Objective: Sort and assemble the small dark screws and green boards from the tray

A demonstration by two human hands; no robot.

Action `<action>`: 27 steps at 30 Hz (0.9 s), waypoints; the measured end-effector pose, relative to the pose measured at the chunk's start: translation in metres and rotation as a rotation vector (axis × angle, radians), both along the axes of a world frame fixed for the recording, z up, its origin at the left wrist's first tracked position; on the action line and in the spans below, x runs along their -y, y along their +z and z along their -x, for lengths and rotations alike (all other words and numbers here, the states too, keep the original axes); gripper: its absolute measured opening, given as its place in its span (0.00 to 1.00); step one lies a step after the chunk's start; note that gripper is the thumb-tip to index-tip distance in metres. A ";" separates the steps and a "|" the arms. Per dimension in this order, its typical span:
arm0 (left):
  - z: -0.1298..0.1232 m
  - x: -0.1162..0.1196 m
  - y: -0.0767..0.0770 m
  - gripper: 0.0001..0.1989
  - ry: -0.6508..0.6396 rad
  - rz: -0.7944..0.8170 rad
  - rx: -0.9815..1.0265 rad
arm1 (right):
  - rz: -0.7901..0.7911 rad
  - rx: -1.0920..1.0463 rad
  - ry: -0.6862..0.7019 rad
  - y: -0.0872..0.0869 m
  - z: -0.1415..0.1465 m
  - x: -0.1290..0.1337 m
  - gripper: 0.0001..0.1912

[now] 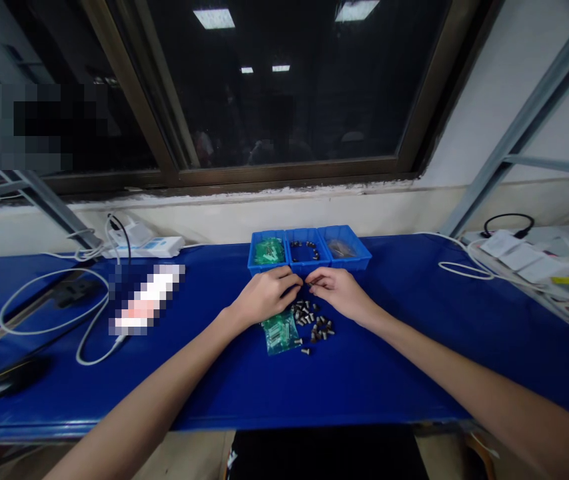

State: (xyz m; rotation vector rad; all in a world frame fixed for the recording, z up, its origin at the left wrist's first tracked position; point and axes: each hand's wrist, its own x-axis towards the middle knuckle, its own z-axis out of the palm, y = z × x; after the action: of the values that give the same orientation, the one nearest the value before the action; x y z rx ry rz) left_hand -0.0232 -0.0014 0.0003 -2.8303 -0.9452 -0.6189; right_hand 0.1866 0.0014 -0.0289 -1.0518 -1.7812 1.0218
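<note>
My left hand [269, 293] and my right hand [338, 292] are close together, just in front of three joined blue bins. The fingertips of both hands are pinched, with a small gap between the hands; whatever they hold is too small to make out. Below them lies a loose group of small metal screw-like pieces [322, 328] with dark ends. A green-tinted clear plastic bag [280, 333] with pale pieces in it lies partly under my left hand. One single metal piece [306, 351] sits nearest me, beside the bag.
The left bin [252, 261] holds green-tinted bags, the middle bin [304, 233] a few dark pieces, the right bin [364, 252] clear bags. At left are a blurred phone-like object [149, 300], cables and a black mouse [17, 378]. Power adapters [529, 257] crowd the right.
</note>
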 end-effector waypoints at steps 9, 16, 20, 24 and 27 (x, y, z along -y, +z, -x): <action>-0.004 0.005 -0.002 0.10 -0.033 0.002 0.059 | 0.013 -0.148 0.034 0.005 0.006 0.008 0.06; -0.006 0.008 -0.002 0.08 0.029 -0.025 0.112 | 0.005 -0.074 0.024 0.008 0.005 0.011 0.06; -0.006 0.008 -0.003 0.09 0.031 -0.016 0.134 | 0.006 -0.051 0.064 0.008 0.006 0.011 0.07; -0.007 0.008 -0.002 0.11 0.019 0.000 0.151 | 0.012 -0.051 0.066 0.007 0.007 0.012 0.05; -0.008 0.009 -0.001 0.11 0.020 0.014 0.160 | -0.004 -0.045 0.035 0.007 0.007 0.012 0.03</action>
State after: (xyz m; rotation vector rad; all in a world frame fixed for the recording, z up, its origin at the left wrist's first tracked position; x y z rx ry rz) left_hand -0.0156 -0.0107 -0.0005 -2.8134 -1.0044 -0.8505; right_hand 0.1799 -0.0110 -0.0222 -0.9905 -1.7701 1.0547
